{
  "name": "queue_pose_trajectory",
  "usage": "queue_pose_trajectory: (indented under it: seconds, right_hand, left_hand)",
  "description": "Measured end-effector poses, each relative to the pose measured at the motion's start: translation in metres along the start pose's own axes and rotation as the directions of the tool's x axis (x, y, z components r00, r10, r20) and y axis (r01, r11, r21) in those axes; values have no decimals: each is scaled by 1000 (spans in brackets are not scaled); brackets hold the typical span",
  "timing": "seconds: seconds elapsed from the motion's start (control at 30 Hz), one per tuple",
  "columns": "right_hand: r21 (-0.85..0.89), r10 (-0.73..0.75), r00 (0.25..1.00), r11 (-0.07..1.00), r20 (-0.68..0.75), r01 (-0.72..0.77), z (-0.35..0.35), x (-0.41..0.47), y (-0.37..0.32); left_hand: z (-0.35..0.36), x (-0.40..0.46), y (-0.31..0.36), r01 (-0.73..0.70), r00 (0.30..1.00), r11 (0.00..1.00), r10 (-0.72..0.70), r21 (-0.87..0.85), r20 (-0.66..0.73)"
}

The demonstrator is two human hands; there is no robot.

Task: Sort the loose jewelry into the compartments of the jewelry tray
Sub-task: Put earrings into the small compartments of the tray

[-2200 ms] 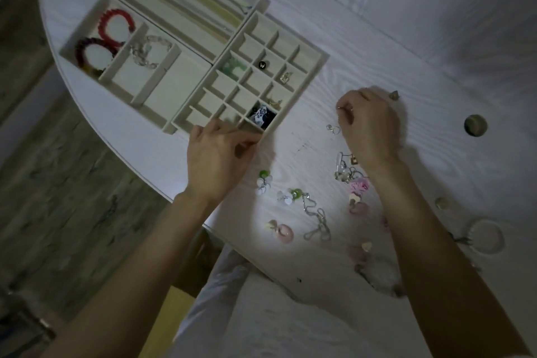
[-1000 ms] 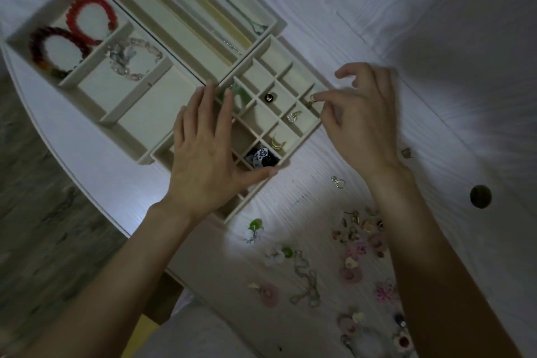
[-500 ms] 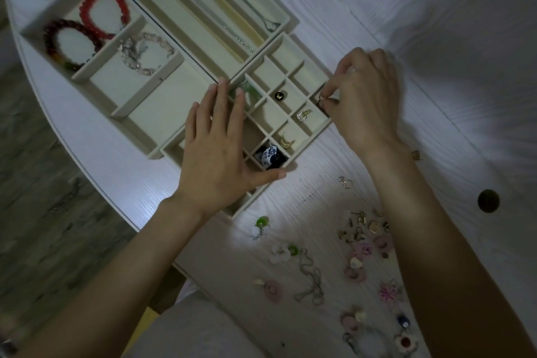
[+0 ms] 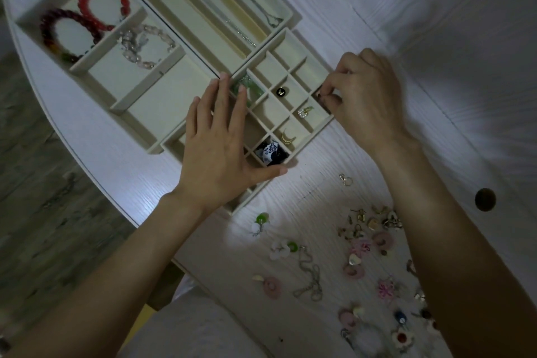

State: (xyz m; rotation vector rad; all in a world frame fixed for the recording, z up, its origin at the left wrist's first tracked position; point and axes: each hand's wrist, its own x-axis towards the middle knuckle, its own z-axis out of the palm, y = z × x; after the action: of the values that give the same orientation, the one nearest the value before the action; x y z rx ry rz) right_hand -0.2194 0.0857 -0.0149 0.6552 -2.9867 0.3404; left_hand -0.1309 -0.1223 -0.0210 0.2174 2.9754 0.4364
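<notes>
Left hand (image 4: 216,151) flat, fingers spread on jewelry tray (image 4: 316,129), right hand (image 4: 367,102) pinching something tiny, no readable writing

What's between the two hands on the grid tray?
Head view: between left hand and right hand lie tray cells holding a black stud and gold earrings.

The left hand (image 4: 216,151) lies flat, palm down, fingers (image 4: 223,96) straight and slightly spread toward the far side, thumb stretched out to the right. Its bare forearm runs back to the near left. The right hand (image 4: 367,102) sits to the right and a little farther away, back of the hand up, fingers curled, thumb and fingertips (image 4: 325,97) pinched together pointing left. Its forearm angles off to the near right.
</notes>
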Motion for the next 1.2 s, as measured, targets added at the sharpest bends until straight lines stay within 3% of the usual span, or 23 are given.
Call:
queue_pose_trajectory:
  seconds: [0.33, 0.53, 0.73, 0.9, 1.0, 1.2]
  right_hand:
    - [-2, 52, 998, 999, 24, -52, -6, -3, 3]
    - [-95, 47, 993, 995, 104, -37, 1, 8, 4]
    - [-30, -17, 978, 999, 207, 24, -1, 11, 21]
    - [-124, -207, 950, 963, 235, 240, -14, 17, 17]
    - [-184, -150, 953, 962, 263, 202, -10, 23, 14]
    - [-255, -171, 964, 941, 202, 220, -8, 20, 7]
  left_hand:
    - [3, 1, -1, -1, 1000, 1000, 1, 8, 1]
    - [4, 1, -2, -9, 1000, 1000, 10, 20, -16]
    - [4, 1, -2, -7, 1000, 1000, 8, 29, -22]
    - [6, 0, -3, -11, 999, 999, 12, 30, -33]
    - [6, 0, -2, -10, 999, 1000, 11, 26, -32]
    - [6, 0, -2, -9, 1000, 1000, 10, 24, -25]
